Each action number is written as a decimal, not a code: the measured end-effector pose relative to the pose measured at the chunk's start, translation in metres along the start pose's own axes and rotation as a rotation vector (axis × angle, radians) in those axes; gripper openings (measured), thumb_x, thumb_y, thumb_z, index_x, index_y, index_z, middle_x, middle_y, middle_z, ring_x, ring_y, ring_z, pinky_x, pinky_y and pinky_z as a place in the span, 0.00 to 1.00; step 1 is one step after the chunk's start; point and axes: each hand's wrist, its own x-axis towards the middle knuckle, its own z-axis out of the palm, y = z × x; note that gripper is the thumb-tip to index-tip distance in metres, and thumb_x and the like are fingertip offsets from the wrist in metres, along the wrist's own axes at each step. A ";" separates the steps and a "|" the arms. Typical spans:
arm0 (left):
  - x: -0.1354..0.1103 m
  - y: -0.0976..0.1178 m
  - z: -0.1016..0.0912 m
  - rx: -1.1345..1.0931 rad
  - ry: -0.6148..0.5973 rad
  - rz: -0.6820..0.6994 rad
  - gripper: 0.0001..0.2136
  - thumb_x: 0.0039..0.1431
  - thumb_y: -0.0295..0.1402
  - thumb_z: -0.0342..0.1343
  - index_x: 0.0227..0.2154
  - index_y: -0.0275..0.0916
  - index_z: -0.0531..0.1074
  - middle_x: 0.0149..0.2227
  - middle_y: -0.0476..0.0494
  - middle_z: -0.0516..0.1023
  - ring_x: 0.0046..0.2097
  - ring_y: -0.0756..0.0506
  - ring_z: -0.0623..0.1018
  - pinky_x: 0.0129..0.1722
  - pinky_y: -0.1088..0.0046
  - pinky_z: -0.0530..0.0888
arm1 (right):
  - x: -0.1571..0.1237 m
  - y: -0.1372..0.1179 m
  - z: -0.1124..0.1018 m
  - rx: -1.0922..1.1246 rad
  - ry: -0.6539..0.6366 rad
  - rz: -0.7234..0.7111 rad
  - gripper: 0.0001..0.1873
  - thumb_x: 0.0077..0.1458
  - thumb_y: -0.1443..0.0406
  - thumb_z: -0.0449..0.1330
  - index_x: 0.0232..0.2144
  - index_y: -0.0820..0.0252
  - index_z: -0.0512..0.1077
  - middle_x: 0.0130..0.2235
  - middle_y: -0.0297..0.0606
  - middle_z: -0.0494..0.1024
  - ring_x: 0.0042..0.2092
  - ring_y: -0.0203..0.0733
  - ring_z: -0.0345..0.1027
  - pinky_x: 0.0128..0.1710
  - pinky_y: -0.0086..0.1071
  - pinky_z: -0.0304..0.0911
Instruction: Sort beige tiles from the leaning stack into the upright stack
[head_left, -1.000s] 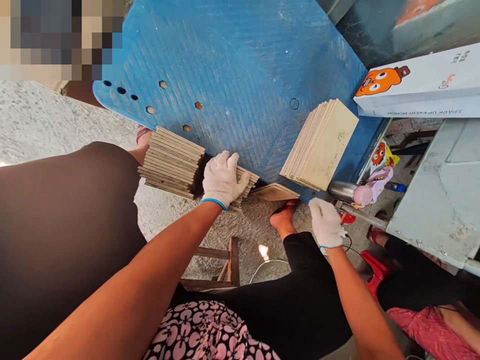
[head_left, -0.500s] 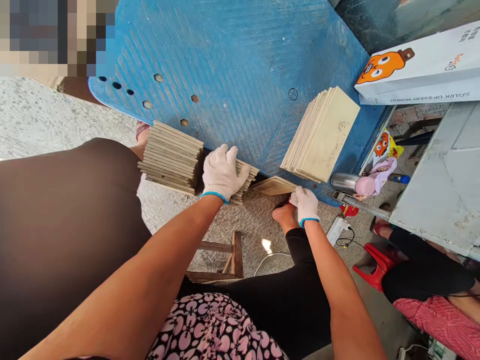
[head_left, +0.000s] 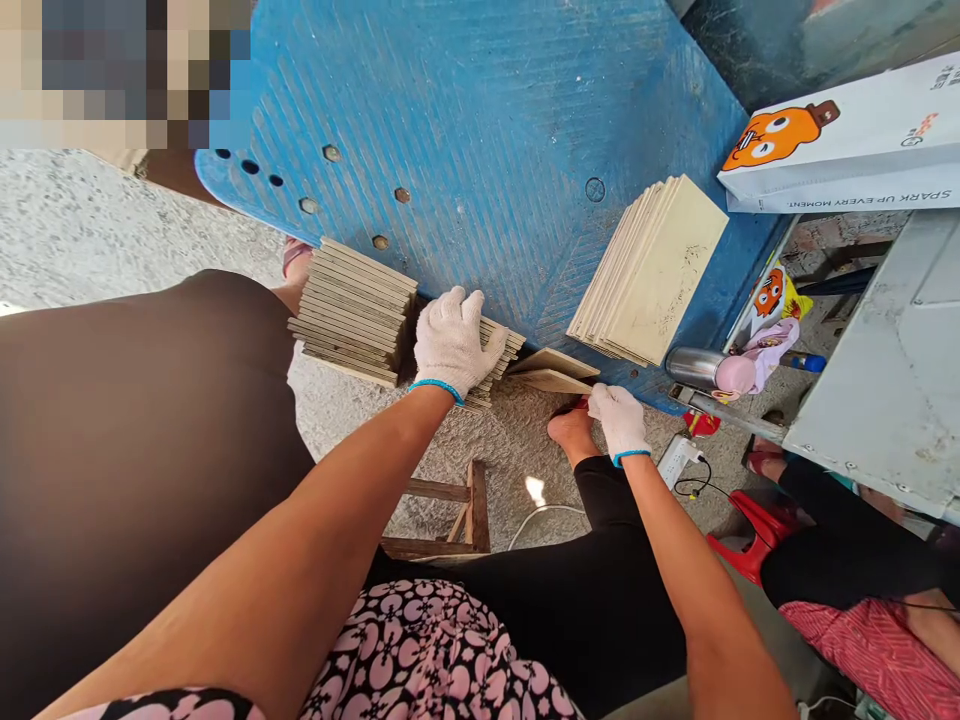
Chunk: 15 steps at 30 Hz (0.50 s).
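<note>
Steadying one stack, reaching for loose tiles

Pressing flat, the gloved left hand (head_left: 455,343) rests open-palmed on the leaning stack of thin grey-edged tiles (head_left: 491,355), likely keeping it from toppling; the gloved right hand (head_left: 619,418) curls at two loose beige tiles (head_left: 553,371) on the floor, its grip hidden; a cream tile stack (head_left: 654,270) leans on the blue ribbed board (head_left: 480,130).

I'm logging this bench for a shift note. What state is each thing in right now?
Left hand: gloved, resting flat on the middle stack.
Middle stack: fanned, partly under the hand.
Left stack: neatly piled, untouched.
Right hand: gloved, at the loose tiles' edge; grip unclear.
Loose tiles: two, slightly apart, at the board's edge.
Pale stack: leaning, fanned.
Flask: lying on its side.
</note>
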 end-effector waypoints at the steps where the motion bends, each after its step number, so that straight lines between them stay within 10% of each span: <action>1: 0.000 0.000 0.000 0.007 0.004 0.004 0.29 0.64 0.45 0.52 0.63 0.33 0.66 0.64 0.25 0.65 0.63 0.27 0.67 0.62 0.47 0.62 | -0.003 0.004 -0.003 -0.037 -0.020 -0.021 0.12 0.56 0.57 0.62 0.24 0.57 0.73 0.25 0.33 0.76 0.33 0.40 0.73 0.42 0.35 0.74; 7: 0.000 0.001 -0.002 0.004 -0.007 0.002 0.29 0.65 0.45 0.52 0.63 0.32 0.65 0.64 0.26 0.64 0.64 0.27 0.66 0.63 0.47 0.61 | -0.009 0.022 -0.004 -0.246 -0.163 -0.155 0.20 0.41 0.62 0.72 0.40 0.55 0.81 0.47 0.40 0.81 0.52 0.51 0.74 0.60 0.44 0.65; 15: 0.000 -0.001 0.001 -0.009 0.009 0.004 0.30 0.64 0.45 0.53 0.63 0.32 0.66 0.65 0.24 0.65 0.64 0.27 0.66 0.62 0.45 0.61 | -0.003 0.050 0.004 -0.281 -0.273 -0.236 0.18 0.46 0.66 0.66 0.42 0.54 0.82 0.50 0.39 0.81 0.56 0.50 0.73 0.64 0.43 0.63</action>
